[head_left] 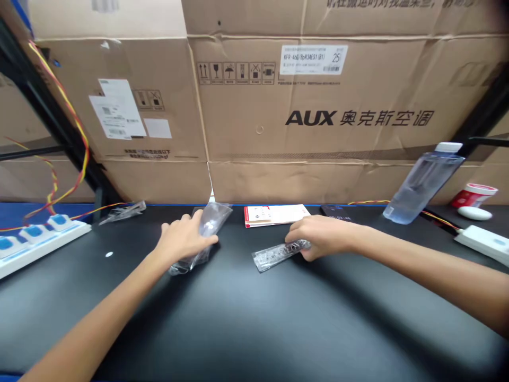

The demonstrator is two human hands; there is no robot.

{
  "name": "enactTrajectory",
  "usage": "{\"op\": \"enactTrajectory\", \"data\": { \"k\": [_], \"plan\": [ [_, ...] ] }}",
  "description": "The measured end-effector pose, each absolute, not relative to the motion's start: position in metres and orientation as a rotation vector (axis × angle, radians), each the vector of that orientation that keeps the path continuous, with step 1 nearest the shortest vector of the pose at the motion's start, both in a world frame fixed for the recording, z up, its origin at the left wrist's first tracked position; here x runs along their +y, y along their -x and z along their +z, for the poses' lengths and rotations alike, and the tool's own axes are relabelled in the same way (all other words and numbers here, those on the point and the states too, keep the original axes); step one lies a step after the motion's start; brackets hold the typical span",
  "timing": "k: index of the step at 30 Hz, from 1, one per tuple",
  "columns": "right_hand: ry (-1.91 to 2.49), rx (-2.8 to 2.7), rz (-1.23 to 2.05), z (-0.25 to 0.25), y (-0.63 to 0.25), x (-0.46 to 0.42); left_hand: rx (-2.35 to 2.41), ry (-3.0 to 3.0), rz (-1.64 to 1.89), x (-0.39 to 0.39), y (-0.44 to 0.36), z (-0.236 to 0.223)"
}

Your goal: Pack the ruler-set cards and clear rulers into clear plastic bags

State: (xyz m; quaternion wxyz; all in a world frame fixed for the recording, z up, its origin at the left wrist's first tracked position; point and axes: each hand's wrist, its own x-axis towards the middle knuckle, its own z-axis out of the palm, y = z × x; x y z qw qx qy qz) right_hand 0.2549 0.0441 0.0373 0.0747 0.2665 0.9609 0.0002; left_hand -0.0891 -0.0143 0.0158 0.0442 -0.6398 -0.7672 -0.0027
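My left hand (183, 237) lies over a crumpled clear plastic bag (217, 218) on the black tabletop. Its thumb is stretched out to the right and the fingers are spread; their tips are partly hidden. The bag sticks out beyond the hand at the far right and at the near side. Right of it, my right hand (321, 233) is closed on one end of a flat, narrow clear plastic packet (274, 257) with a silvery, dark-patterned look. The packet's other end points left, low over the table. What is inside it cannot be made out.
Behind the hands lie a red-and-white booklet (278, 214) and a dark phone (336, 212). Large cardboard boxes (254, 143) wall off the back. A tilted water bottle (423, 183), a red-and-white tub (475, 195) and a white power strip (483, 244) are at right; another power strip (75, 231) is at left.
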Motion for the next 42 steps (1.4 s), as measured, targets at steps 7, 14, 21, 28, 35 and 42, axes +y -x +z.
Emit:
{"op": "enactTrajectory", "data": {
  "k": [7, 14, 21, 28, 35, 42],
  "plan": [
    [-0.951, 2.870, 0.113, 0.030, -0.232, 0.060, -2.343, 1.976, -0.037, -0.020, 0.090, 0.014],
    [-0.986, 2.874, 0.178, 0.026, -0.226, 0.064, -2.358, 1.967, -0.078, -0.026, 0.091, 0.016],
    [-0.979, 2.924, 0.170, 0.033, -0.230, 0.057, -2.353, 1.950, -0.050, -0.034, 0.085, 0.016],
    [-0.940, 3.182, 0.072, 0.021, -0.257, 0.032, -2.360, 1.966, -0.030, -0.032, 0.089, 0.018],
    [-0.700, 3.524, -0.021, -0.014, -0.274, 0.005, -2.459, 1.902, -0.033, -0.028, 0.103, 0.019],
    [-0.555, 3.596, -0.158, -0.030, -0.256, -0.014, -2.546, 1.766, 0.012, -0.029, 0.095, 0.024]
  ]
}}
